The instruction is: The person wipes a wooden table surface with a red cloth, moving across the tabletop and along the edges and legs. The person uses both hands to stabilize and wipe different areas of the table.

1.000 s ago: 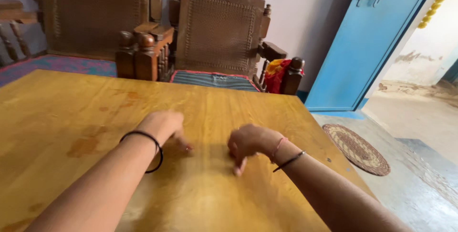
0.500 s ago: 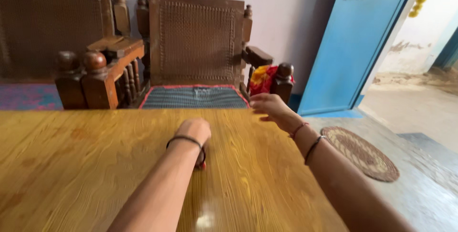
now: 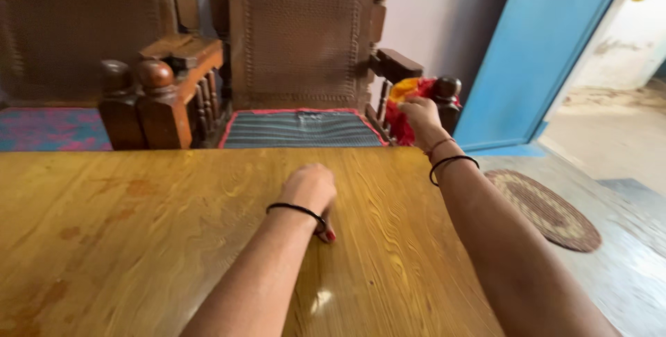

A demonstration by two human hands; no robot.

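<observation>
My right hand (image 3: 419,115) reaches past the far edge of the wooden table (image 3: 139,240) and closes on a red and yellow cloth (image 3: 406,98) draped over the armrest of a carved wooden chair (image 3: 302,39). My left hand (image 3: 310,190) rests fingers-down on the tabletop, curled and holding nothing. Both wrists wear thin black bands.
A striped cushion (image 3: 302,129) lies on the chair seat. A second wooden chair (image 3: 163,94) stands to the left with a patterned cushion (image 3: 48,129). A blue door (image 3: 548,46) is open at right. An oval woven mat (image 3: 548,209) lies on the floor.
My right hand left the tabletop, stretched forward over the far edge and took hold of the cloth on the armrest. The view moved closer to the chairs.
</observation>
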